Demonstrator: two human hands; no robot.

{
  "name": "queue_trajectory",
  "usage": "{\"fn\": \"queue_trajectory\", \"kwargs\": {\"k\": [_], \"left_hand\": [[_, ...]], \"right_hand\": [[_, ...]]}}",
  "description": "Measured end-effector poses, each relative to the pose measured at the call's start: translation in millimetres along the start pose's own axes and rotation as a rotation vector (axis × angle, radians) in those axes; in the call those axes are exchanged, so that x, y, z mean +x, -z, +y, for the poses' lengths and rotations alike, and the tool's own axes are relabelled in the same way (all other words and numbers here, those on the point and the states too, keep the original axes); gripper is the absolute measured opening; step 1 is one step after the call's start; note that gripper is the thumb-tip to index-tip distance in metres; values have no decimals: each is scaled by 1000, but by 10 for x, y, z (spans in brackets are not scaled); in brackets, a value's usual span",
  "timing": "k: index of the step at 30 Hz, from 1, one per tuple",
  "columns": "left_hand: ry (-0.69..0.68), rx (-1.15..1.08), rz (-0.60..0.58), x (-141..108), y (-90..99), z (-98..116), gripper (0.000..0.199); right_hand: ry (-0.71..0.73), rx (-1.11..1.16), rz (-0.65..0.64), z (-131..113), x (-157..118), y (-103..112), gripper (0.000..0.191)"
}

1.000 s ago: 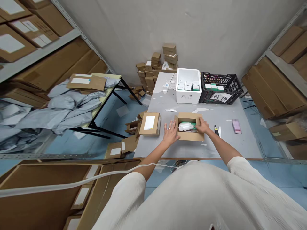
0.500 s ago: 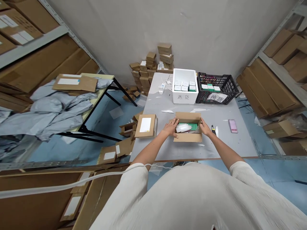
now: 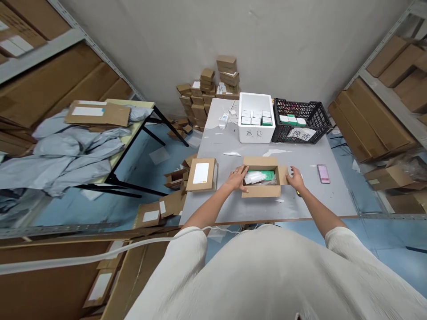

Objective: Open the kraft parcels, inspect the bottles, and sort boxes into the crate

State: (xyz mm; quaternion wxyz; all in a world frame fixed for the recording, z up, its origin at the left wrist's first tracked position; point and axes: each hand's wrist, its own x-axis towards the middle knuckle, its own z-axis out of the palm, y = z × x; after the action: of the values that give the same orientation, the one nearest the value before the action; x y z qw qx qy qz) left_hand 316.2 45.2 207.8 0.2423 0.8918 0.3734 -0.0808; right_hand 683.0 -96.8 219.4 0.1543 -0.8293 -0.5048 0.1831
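An open cardboard box point(image 3: 261, 191) sits on the grey table in front of me, its flaps folded outward. Inside lie a white plastic-wrapped item point(image 3: 255, 177) and a green box point(image 3: 268, 174). My left hand point(image 3: 236, 179) grips the box's left end, fingers at the far corner and thumb at the near one. Just off the right end flap point(image 3: 283, 174), my right hand point(image 3: 295, 179) has its thumb and fingers apart and holds nothing; whether the thumb touches the flap I cannot tell. A utility knife point(image 3: 298, 193) is mostly hidden under that hand.
A closed, labelled carton point(image 3: 201, 174) is at the left on the table point(image 3: 230, 209). Behind stand a white foam bin point(image 3: 256, 136) and a black crate point(image 3: 300, 133), both holding small boxes. A pink item point(image 3: 323, 174) lies at the right. Grey parcels point(image 3: 63, 151) cover the left table.
My right hand has left the box's right end and moved a little to the right. The right end flap now sticks outward. My left hand stays on the left end.
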Motion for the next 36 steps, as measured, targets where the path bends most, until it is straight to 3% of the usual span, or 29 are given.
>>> {"fn": "queue_trajectory", "kwargs": {"k": [8, 13, 18, 21, 24, 30, 36], "left_hand": [[21, -43, 47, -93, -24, 18, 156], [17, -76, 49, -89, -53, 12, 159], [14, -92, 46, -112, -66, 9, 157], [12, -88, 45, -125, -76, 13, 157], [20, -90, 32, -117, -104, 18, 159], [1, -98, 50, -75, -179, 1, 158], [7, -97, 32, -95, -182, -8, 160]], "right_hand": [[157, -377, -58, -341, 118, -47, 62], [413, -426, -111, -872, 28, -183, 60], [618, -423, -319, -1433, -34, -492, 50], [598, -427, -433, -1647, -27, -652, 47], [497, -426, -470, -1728, -4, -743, 48], [392, -379, -484, -1655, 28, -825, 44], [396, -476, -440, -1648, 76, -905, 39]]}}
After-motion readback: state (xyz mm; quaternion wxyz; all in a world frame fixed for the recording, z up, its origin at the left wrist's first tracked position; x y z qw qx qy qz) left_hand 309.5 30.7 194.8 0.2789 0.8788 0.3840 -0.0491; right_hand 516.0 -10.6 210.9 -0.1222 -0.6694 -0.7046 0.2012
